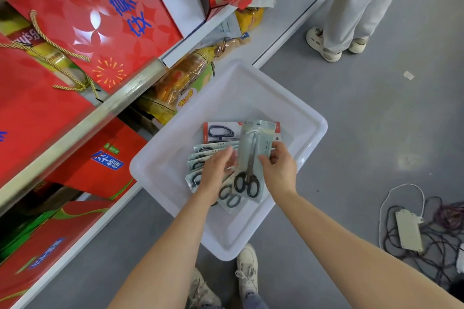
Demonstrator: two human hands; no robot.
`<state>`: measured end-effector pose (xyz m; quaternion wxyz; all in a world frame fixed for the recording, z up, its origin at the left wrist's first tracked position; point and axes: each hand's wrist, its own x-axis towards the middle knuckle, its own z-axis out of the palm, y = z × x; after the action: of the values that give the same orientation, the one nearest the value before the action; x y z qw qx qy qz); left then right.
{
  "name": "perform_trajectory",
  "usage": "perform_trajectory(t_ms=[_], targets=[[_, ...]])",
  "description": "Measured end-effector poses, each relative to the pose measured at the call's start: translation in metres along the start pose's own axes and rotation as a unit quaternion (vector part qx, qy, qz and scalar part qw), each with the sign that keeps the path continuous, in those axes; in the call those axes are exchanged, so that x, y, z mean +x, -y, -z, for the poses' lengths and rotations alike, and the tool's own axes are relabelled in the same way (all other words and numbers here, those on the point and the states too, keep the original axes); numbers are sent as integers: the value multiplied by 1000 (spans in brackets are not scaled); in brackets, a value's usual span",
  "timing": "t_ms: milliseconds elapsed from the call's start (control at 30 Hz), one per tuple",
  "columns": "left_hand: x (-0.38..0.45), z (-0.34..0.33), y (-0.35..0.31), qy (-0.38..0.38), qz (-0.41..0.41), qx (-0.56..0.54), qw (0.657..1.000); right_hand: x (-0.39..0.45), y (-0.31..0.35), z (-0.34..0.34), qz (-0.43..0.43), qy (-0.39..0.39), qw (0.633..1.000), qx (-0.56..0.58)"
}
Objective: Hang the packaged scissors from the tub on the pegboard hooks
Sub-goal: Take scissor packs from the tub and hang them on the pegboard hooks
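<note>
White plastic tub (296,118) on the grey floor holds a fan of scissors packs (200,160) under the left hand (217,170), its fingers straight and resting on them. Right hand (278,165) pinches one scissors pack (253,155) between thumb and curled fingers, just beside the left fingertips.

We're looking through one head-worn wide-angle view, facing steeply down from above the white tub (296,118) on the floor, close in; shelving is running left of the tub, grey floor right.
</note>
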<state>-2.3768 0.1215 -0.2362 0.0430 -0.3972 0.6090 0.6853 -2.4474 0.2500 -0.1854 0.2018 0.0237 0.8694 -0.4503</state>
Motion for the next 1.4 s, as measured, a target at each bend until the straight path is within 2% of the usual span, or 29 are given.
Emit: perform_trajectory(t_ms=[33, 67, 133, 167, 233, 300, 367, 400, 567, 700, 833, 933, 1067, 1200, 1300, 1400], targets=[[2, 1, 9, -38, -20, 72, 996, 1, 1, 2, -9, -11, 1000, 11], [2, 2, 20, -67, -60, 228, 970, 2, 2, 4, -16, -18, 999, 22], [1, -4, 42, -72, -133, 473, 868, 4, 3, 8, -20, -27, 999, 33], [0, -11, 51, -66, -146, 551, 819, 5, 3, 10, -17, -31, 999, 33], [-4, -23, 59, -73, -159, 612, 772, 5, 4, 14, -9, -42, 998, 36], [-5, -31, 59, -93, -196, 630, 745, 5, 6, 18, 1, -55, 998, 39], [-3, -34, 60, -78, -215, 657, 718, 6, 8, 23, 10, -67, 997, 38], [-3, -35, 58, -79, -216, 658, 717, 7, 9, 25, 13, -71, 997, 37], [-8, -47, 58, -75, -181, 655, 730, 9, 10, 30, 22, -78, 996, 31], [-3, -58, 54, -121, -147, 615, 765, 9, 11, 32, 27, -80, 996, 26], [8, -52, 41, -107, -125, 615, 771, 11, 10, 36, 33, -83, 996, 24], [14, -45, 34, -124, -118, 581, 796, 10, 10, 37, 36, -83, 996, 22], [15, -26, 22, -135, -78, 427, 891, 7, 12, 38, 34, -81, 996, 32], [7, 5, 4, -144, -79, 161, 973, 3, 21, 35, 28, -57, 997, 53], [-12, 32, -25, -173, -94, -42, 979, -3, 39, 29, 43, -25, 997, 67], [-38, 59, -61, -191, -134, -126, 964, -12, 75, 16, 68, 24, 993, 95]])
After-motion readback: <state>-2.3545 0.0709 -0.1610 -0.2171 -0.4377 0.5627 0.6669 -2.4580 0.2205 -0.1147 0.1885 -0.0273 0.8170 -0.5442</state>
